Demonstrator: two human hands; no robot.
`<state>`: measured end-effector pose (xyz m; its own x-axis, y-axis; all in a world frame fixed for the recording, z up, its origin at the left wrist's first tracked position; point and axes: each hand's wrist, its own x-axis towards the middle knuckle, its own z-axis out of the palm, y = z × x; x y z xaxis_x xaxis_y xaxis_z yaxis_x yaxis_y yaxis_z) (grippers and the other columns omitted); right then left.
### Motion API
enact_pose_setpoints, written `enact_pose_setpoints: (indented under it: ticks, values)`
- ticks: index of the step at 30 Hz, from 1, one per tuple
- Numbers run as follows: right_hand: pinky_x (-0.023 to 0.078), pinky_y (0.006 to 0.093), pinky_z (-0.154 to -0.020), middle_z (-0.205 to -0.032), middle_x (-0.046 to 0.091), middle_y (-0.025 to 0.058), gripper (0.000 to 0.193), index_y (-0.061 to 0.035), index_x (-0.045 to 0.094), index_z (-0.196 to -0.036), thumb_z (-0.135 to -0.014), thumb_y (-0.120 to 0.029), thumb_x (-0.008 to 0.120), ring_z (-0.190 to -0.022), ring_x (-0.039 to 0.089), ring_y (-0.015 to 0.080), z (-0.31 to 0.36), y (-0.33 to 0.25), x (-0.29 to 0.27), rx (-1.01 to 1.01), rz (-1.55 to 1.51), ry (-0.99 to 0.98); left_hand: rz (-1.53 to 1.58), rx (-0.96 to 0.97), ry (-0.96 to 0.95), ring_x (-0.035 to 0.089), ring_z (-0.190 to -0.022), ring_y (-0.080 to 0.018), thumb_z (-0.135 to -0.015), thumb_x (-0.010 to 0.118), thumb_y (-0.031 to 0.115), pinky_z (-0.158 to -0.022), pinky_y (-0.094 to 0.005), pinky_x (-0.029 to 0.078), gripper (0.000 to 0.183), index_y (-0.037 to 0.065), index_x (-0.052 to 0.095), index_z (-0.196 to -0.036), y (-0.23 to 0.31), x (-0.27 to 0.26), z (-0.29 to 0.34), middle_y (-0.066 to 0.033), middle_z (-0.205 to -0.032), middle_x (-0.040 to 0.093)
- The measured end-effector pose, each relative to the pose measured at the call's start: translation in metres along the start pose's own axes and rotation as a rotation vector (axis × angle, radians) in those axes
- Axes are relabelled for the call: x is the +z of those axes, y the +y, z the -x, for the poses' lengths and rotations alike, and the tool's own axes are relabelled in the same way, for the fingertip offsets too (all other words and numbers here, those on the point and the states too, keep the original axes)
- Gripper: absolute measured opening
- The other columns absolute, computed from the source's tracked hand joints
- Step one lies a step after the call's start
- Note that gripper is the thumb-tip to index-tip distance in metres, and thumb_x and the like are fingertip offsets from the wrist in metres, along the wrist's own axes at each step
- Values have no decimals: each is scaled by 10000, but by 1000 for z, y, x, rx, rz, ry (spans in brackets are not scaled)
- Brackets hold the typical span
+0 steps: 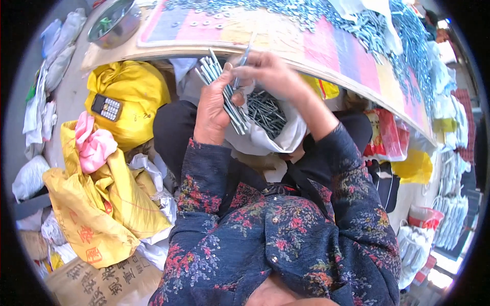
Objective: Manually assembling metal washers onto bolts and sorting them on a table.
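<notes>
A bundle of long thin metal rods [210,70], silvery and bolt-like, is gripped in my left hand [212,113], slanting from upper left to lower right. Close beside it, my right hand [270,71] is closed, its fingers slightly smeared by motion. A single metal rod [248,50] sticks up from those fingers toward the table edge. Below both hands a white sack [255,146] sits open between my knees. Many loose dark metal rods [265,113] lie inside it, partly hidden behind my right hand and wrist.
Ahead stands a table [245,36] with a striped cover, scattered washers [206,23] and heaped bolts [372,33]. A metal bowl [115,25] is at its left. On my left, a phone [107,107] rests on a yellow bag [135,84], near a pink cloth [94,145].
</notes>
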<state>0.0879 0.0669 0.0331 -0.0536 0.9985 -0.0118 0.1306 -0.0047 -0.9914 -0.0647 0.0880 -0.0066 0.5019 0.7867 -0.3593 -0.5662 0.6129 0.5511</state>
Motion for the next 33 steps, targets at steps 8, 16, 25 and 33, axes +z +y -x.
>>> enact_pose_setpoints:
  ticks: [8,16,25,33]
  values:
    - [504,333,-730,-903,696,114,383,-10,656,-1091,-937,-347,562,-790,653,168,-68,-23,-5,-133,251,-9,318,-63,-267,462,-465,-80,-926,605,195,-441,-214,358,279,20,560,-1137,27,-31,11,-98,-797,606]
    - [481,468,-799,-945,609,150,199,-101,660,-955,-871,-262,579,-902,607,370,-137,25,-2,-330,1219,412,58,52,-98,519,-529,-92,-865,672,90,-438,-187,394,277,-49,590,-1090,25,-14,12,-95,-815,616]
    - [439,230,-499,-804,678,154,235,55,621,-855,-938,-157,563,-527,516,87,-68,0,-24,51,-547,223,-163,41,-61,468,-491,-71,-851,670,79,-392,-163,364,252,-51,600,-1055,2,1,2,-67,-725,570]
    - [420,240,-487,-568,588,47,146,-33,651,-834,-916,-147,609,-531,542,62,-42,-2,-29,-442,569,506,-40,-116,-145,457,-461,-75,-864,646,91,-394,-166,368,229,-36,572,-1040,-7,13,-1,-76,-744,569]
